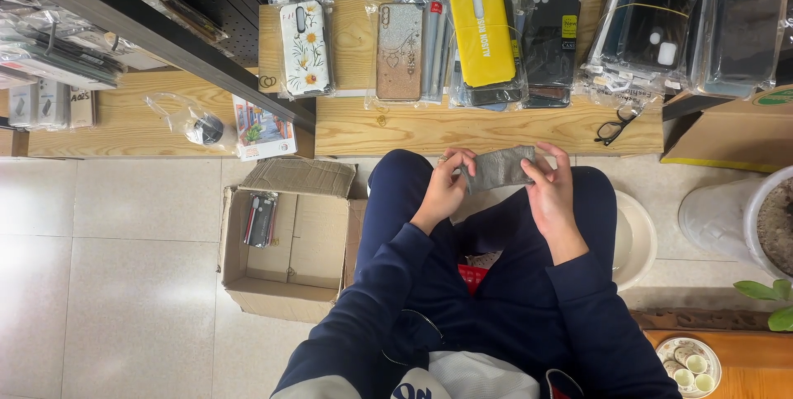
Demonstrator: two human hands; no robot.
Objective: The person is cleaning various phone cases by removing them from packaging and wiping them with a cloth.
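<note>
I sit over my lap in dark blue trousers and sleeves. My left hand (446,187) and my right hand (549,187) both grip a grey phone case in a clear plastic sleeve (499,168), held flat between them just in front of the wooden shelf (462,133). The left fingers pinch its left edge and the right fingers wrap its right edge.
Packaged phone cases lie in stacks on the shelf: a floral one (304,46), a glittery one (400,50), a yellow one (482,31), dark ones (694,11). Black glasses (615,126) lie near the edge. An open cardboard box (285,238) with one case stands left of my knee. A white bucket (735,217) stands right.
</note>
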